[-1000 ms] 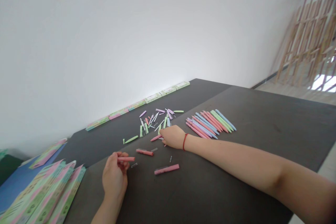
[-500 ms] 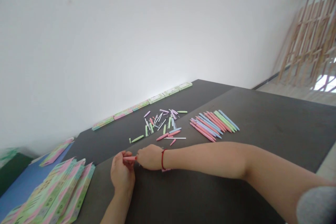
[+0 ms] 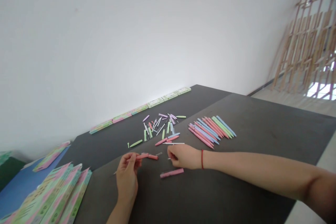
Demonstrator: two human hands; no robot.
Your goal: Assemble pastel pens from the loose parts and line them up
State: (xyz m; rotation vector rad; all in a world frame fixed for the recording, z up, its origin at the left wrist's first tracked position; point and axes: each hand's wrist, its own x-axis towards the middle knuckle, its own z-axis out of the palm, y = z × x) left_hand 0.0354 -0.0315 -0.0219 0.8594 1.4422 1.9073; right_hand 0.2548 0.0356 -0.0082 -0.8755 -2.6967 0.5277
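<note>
The left hand [image 3: 127, 175] grips a pink pen piece [image 3: 148, 156]. The right hand [image 3: 185, 156] has fingers together near a pink pen [image 3: 172, 173]; I cannot tell if they hold anything.

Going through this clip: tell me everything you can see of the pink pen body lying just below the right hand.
The pink pen body is a slim, straight tube that looks like matte plastic; its end details are too small to tell. It lies flat and slightly slanted on the dark tabletop, just below the right hand but apart from it. Only the tabletop touches it.
</note>
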